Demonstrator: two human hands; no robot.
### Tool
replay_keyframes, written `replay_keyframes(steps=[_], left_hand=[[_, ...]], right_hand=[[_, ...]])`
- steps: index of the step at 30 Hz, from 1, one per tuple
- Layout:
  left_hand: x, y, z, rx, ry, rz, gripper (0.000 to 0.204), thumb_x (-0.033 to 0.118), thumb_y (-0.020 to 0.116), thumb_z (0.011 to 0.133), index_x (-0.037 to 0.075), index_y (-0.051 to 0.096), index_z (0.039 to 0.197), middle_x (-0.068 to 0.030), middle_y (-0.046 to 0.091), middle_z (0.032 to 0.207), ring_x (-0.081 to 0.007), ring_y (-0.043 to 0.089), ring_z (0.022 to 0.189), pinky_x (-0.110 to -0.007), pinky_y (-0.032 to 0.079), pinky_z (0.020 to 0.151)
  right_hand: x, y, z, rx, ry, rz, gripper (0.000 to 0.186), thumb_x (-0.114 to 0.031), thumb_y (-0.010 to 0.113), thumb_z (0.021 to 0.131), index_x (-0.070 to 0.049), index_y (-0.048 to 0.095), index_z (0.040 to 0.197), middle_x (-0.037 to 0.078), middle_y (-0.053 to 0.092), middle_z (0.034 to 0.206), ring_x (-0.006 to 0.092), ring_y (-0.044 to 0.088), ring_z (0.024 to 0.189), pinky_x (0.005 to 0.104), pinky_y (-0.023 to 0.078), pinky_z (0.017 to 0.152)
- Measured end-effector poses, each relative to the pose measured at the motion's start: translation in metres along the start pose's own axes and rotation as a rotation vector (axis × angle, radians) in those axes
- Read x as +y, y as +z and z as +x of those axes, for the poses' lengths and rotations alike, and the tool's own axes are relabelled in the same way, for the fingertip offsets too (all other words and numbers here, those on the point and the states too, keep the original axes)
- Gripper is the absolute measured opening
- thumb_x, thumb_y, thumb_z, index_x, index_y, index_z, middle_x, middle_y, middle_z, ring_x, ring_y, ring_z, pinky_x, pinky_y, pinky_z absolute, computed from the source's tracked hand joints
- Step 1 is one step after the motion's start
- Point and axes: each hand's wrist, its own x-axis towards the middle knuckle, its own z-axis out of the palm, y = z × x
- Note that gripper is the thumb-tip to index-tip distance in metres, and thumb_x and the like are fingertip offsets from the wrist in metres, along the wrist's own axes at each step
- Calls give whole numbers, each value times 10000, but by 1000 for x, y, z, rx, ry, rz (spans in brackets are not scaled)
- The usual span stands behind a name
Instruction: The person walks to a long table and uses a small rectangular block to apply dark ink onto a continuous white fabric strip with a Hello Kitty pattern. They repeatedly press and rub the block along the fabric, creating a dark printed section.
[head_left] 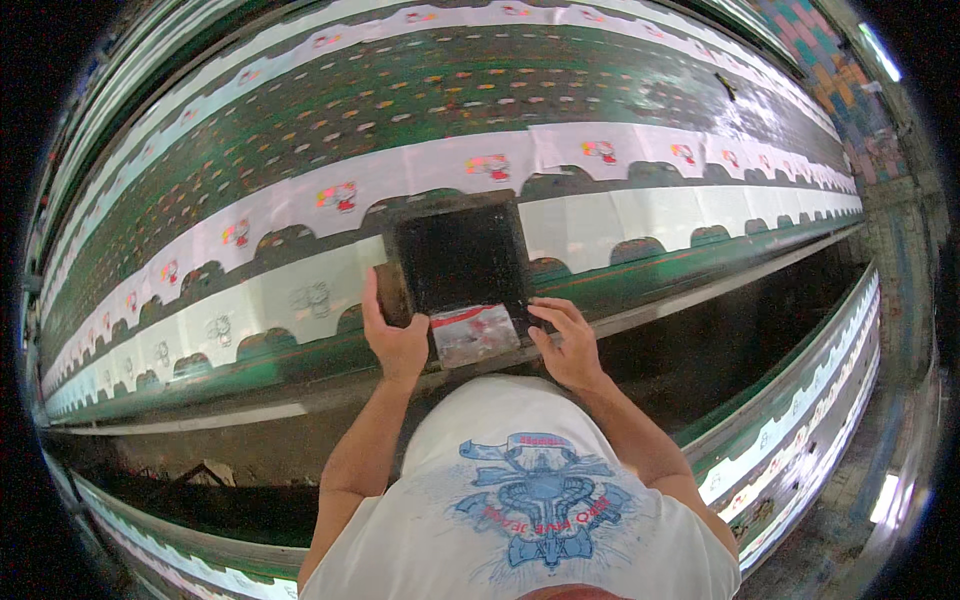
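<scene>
A dark screen printing frame (459, 203) lies over the near row of white fabric pieces (585, 230), directly in front of me. Its mesh is black, and a whitish-grey strip with a red mark (478, 335) covers the end closest to my body. My left hand (398, 345) grips the frame's left side, thumb and fingers around a brown block-like part (391, 292) there. At the near right corner, my right hand (566, 338) has its curled fingers on the frame's edge. Some fingertips of both hands are hidden.
A long green printing table (640, 268) runs across, its front rail (700, 290) close to me. Behind the frame stretches a row of white pieces with red cartoon prints (337, 196). Another table with fabric (800, 440) stands behind me at the right.
</scene>
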Motion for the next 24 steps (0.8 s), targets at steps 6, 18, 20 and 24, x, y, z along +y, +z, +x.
replay_keyframes(steps=[6,18,20,24], left_hand=[[27,85,-24,3,63,2,977,-66,726,801,-36,437,1733,-236,541,1702,-346,529,1581,-427,374,1340],[56,228,-58,6,-34,-119,982,-70,716,772,-57,450,1718,-262,553,1702,-361,506,1611,-429,347,1357],[56,231,-59,-5,-42,-75,982,-72,719,774,-57,449,1718,-259,556,1700,-364,508,1610,-428,350,1355],[60,234,-58,-7,-66,-46,983,-70,732,776,-56,450,1717,-254,566,1687,-371,530,1591,-422,376,1339]], right_hand=[[64,-63,-16,13,72,40,382,-27,816,974,-48,785,1355,186,757,1409,382,719,1323,469,560,1150],[133,-175,8,-177,-347,-203,490,-156,905,890,-112,764,1357,141,707,1419,397,671,1358,543,544,1155],[126,-176,19,-296,-435,-258,535,-188,921,868,-120,759,1373,134,690,1428,382,650,1388,532,544,1150],[119,-166,35,-436,-516,-383,459,-181,847,910,-81,749,1347,126,670,1424,364,652,1344,520,559,1088]])
